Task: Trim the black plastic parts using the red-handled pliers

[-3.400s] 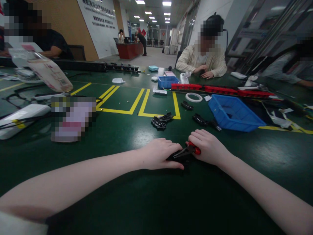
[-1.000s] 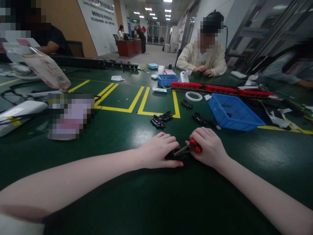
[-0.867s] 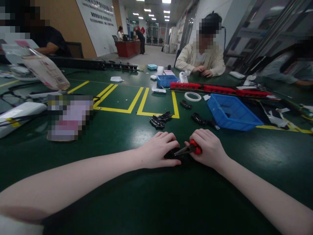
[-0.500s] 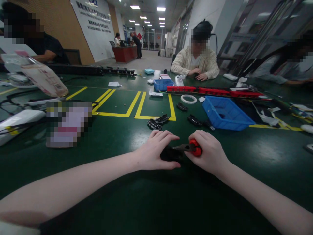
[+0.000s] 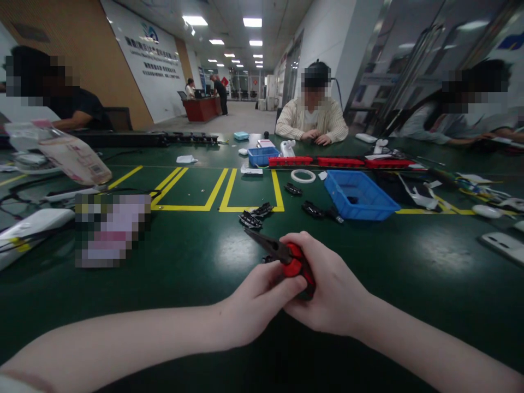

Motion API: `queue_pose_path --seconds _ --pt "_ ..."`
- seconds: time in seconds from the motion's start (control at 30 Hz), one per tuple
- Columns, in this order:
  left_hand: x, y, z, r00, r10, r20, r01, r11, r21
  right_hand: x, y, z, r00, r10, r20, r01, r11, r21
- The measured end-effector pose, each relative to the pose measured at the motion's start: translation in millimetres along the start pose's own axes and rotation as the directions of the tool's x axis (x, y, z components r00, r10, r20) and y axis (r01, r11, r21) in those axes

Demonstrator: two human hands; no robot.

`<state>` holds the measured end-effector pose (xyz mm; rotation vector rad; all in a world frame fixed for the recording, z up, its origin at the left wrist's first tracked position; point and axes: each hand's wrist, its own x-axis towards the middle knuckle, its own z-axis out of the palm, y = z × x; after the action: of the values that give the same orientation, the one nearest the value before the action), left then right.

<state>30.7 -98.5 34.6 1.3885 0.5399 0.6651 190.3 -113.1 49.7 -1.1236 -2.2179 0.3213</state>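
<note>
My right hand (image 5: 331, 286) is closed round the red handles of a pair of long-nose pliers (image 5: 282, 255), whose dark jaws point up and to the left, above the green table (image 5: 196, 256). My left hand (image 5: 256, 300) is curled against the right one, its fingertips touching the red handle. What lies between the two hands is hidden; only a small dark bit shows under the jaws. A few small black plastic parts (image 5: 254, 215) lie just beyond the hands on the yellow floor-tape lines (image 5: 223, 191).
More black parts (image 5: 315, 209) lie beside a large blue bin (image 5: 360, 196). Behind are a white tape ring (image 5: 303, 176), red strips (image 5: 339, 161) and a small blue bin (image 5: 263, 156). A person in a striped shirt (image 5: 311, 120) sits opposite, and others sit left and right.
Both hands have risen off the table and come toward me. The pliers, lying low and pointing left before, now tilt up-left. The black part my left hand pressed down is out of sight.
</note>
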Motion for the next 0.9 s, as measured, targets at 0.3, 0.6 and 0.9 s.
queue_pose_path --seconds 0.3,0.6,0.9 --pt "2 -16 2 1.0 0.024 0.019 -0.023 0.999 -0.049 -3 16 -3 0.987 -0.144 0.065 0.126 0.966 0.227" --pt "3 -14 -9 0.998 0.036 0.056 -0.037 0.999 0.022 -7 24 5 0.985 -0.171 0.0 0.171 0.985 -0.034" --pt "10 -14 -15 0.999 0.01 -0.032 -0.01 1.0 0.006 -18 25 11 0.996 0.047 -0.076 -0.055 0.993 -0.101"
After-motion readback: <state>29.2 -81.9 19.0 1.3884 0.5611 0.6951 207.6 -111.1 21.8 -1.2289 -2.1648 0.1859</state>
